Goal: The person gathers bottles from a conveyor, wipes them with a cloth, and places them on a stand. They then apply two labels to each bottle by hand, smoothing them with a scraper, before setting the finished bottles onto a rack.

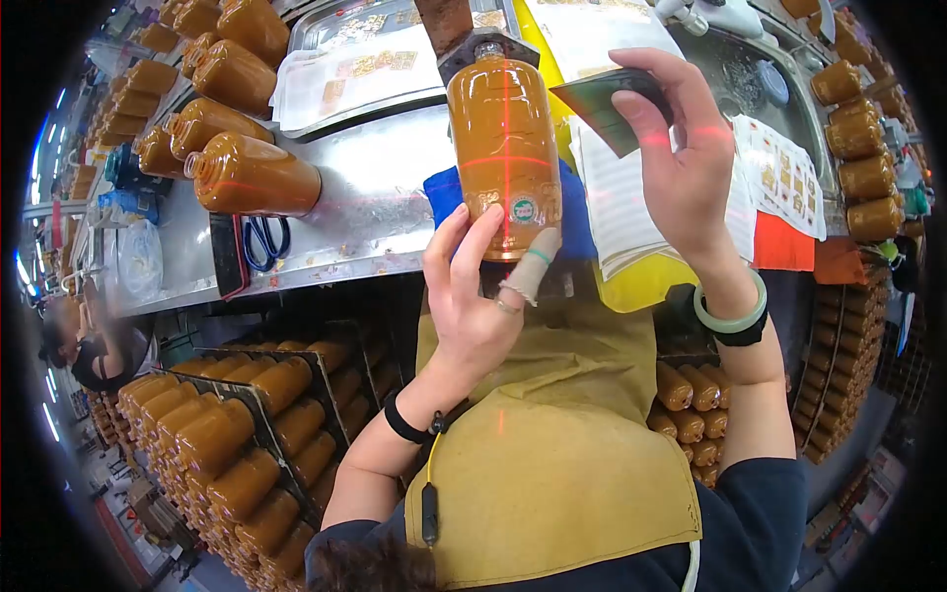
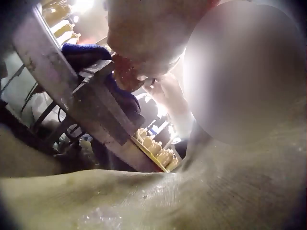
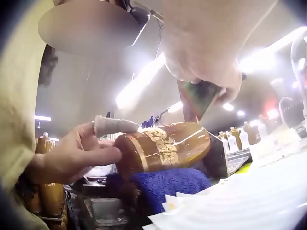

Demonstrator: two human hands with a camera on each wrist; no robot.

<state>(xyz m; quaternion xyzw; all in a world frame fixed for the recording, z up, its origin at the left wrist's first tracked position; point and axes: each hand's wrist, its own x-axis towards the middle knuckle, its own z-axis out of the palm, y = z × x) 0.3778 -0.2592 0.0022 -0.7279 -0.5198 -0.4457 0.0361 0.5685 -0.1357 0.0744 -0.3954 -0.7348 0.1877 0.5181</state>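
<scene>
An amber bottle [image 1: 503, 148] lies on a blue cloth [image 1: 444, 197], its neck against a metal bracket [image 1: 488, 49]. A small round green-and-white label [image 1: 523, 209] sits near its base. The left hand [image 1: 473, 296] touches the base end with its fingertips; a pale cover [image 1: 533, 266] wraps one digit. In the right wrist view the bottle [image 3: 168, 148] shows gold lettering, with the left hand [image 3: 72, 153] at its base. To the right of the bottle, the right hand [image 1: 691, 158] pinches a dark flat scraper-like piece [image 1: 617, 109], held apart from the bottle.
More amber bottles [image 1: 256, 178] stand on the metal table [image 1: 365, 178] at left. White sheets [image 1: 621, 207] lie on a yellow board [image 1: 641, 286] at right, near a sink [image 1: 730, 74]. Racks of bottles [image 1: 212, 434] stand below; scissors [image 1: 266, 242] lie near the table's edge.
</scene>
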